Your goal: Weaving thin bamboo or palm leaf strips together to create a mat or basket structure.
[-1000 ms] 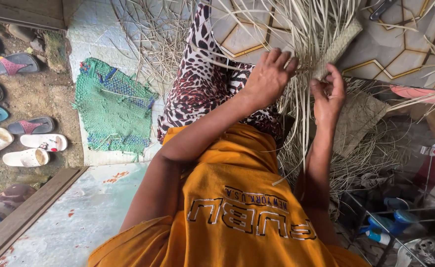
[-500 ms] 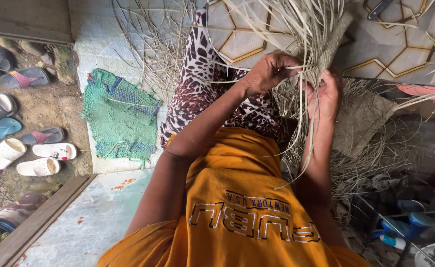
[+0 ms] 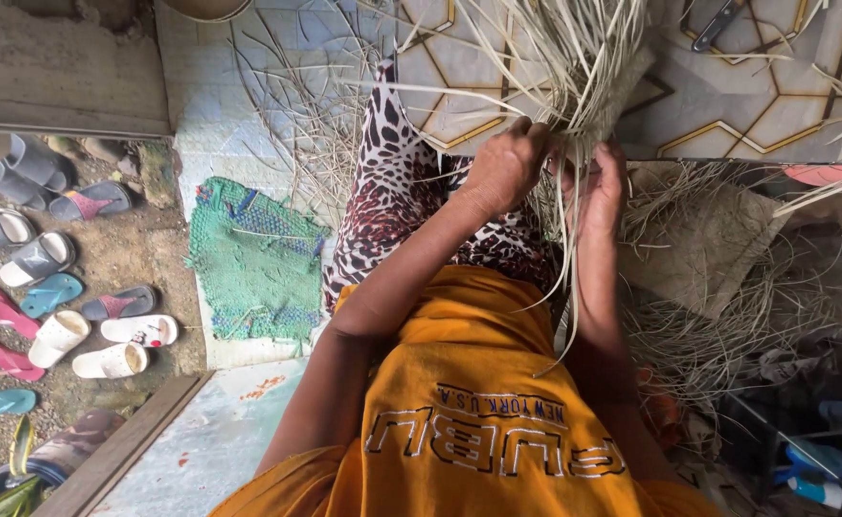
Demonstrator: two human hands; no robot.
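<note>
Up against the patterned floor tiles (image 3: 727,105), a bundle of pale straw strips (image 3: 588,57) is being worked. Strands are pinched in the left hand (image 3: 507,168), its grip closed tight on them; more strips are clasped by the right hand (image 3: 605,187), fingers curled around them. Loose ends are seen trailing over the orange shirt (image 3: 459,383). A green mat (image 3: 253,258) and sandals (image 3: 57,306) are spread out to the left.

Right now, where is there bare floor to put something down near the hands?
Bare tiled floor lies beyond the right hand, and pale floor below the green mat. It is crowded around the left hand, in the straw strips, and right of the knees, in loose straw.
</note>
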